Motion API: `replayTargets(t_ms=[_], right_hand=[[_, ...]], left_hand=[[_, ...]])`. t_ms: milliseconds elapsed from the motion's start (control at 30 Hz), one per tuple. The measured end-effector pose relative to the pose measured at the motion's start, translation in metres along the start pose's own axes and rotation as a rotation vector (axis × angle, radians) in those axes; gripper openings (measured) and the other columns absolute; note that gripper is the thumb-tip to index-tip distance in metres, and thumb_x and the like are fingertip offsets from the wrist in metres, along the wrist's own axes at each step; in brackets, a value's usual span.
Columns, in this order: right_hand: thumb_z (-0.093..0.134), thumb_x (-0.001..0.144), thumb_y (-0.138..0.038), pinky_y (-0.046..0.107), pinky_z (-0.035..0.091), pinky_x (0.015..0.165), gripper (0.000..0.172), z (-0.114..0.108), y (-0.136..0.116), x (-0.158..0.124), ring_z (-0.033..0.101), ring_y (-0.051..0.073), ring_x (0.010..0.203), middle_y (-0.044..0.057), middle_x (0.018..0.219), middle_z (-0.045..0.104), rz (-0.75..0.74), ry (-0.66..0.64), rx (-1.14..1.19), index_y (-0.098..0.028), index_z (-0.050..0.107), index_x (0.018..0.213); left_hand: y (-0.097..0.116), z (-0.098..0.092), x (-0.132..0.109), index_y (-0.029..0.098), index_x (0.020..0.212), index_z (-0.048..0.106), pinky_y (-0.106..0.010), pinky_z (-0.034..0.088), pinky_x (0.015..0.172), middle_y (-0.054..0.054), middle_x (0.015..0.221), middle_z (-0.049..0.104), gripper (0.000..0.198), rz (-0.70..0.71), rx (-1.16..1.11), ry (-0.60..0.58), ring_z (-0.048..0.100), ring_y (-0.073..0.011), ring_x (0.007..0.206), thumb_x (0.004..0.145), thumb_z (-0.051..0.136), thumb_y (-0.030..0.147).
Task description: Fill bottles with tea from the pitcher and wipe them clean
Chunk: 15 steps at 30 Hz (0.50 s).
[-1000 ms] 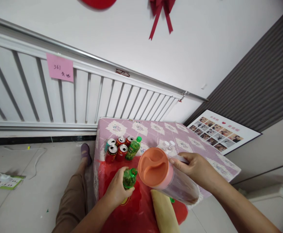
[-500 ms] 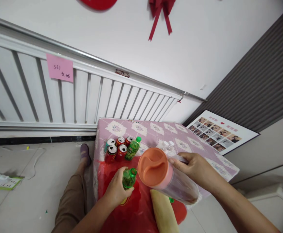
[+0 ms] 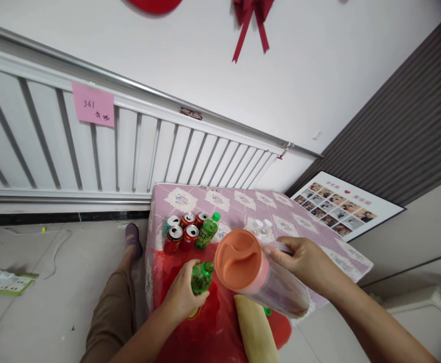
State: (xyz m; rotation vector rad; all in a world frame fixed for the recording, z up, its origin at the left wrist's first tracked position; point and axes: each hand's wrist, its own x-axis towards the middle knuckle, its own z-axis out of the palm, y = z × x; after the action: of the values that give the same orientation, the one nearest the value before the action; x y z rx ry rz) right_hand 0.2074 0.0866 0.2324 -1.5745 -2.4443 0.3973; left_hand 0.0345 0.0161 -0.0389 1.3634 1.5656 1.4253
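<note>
The jug [image 3: 281, 290], clear with an orange lid [image 3: 238, 259] and pale handle [image 3: 282, 246], is held tilted, its lid end toward the open bottle [image 3: 200, 281]; brown contents show near its base. The open bottle, green and see-through, leans slightly toward the lid; whether they touch is hard to tell.

Observed: jug lid [image 3: 239, 259], orange; held bottle [image 3: 201, 278], translucent green; tablecloth [image 3: 200, 195], lilac with pale floral diamonds; sheet [image 3: 220, 335], red; note [image 3: 94, 105], pink; wall bow [image 3: 249, 9], dark red.
</note>
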Motion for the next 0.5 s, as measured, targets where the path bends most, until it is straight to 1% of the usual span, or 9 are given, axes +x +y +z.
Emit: replayTargets(t_ms=[333, 500], right_hand=[[0.051, 0.077, -0.057, 0.022, 0.022, 0.041, 0.046, 0.0021, 0.0082, 0.0012, 0.028, 0.009, 0.048, -0.006, 0.051, 0.028, -0.03, -0.005, -0.032, -0.021, 0.036, 0.053], [0.052, 0.077, -0.056, 0.022, 0.022, 0.041, 0.046, 0.0038, 0.0092, 0.0019, 0.027, 0.009, 0.048, -0.006, 0.051, 0.027, -0.035, 0.01, -0.019, -0.021, 0.036, 0.052]], left_hand=[[-0.0021, 0.0018, 0.0014, 0.017, 0.125, 0.042, -0.045, 0.042, 0.104, -0.014, 0.127, 0.056, 0.07, 0.021, -0.003, 0.008, 0.055, -0.0266, 0.118, 0.06, 0.069, 0.015], [-0.0026, 0.001, 0.0008, 0.017, 0.126, 0.043, -0.045, 0.043, 0.104, -0.014, 0.128, 0.056, 0.07, 0.015, 0.009, 0.0, 0.055, -0.0267, 0.118, 0.061, 0.069, 0.016]])
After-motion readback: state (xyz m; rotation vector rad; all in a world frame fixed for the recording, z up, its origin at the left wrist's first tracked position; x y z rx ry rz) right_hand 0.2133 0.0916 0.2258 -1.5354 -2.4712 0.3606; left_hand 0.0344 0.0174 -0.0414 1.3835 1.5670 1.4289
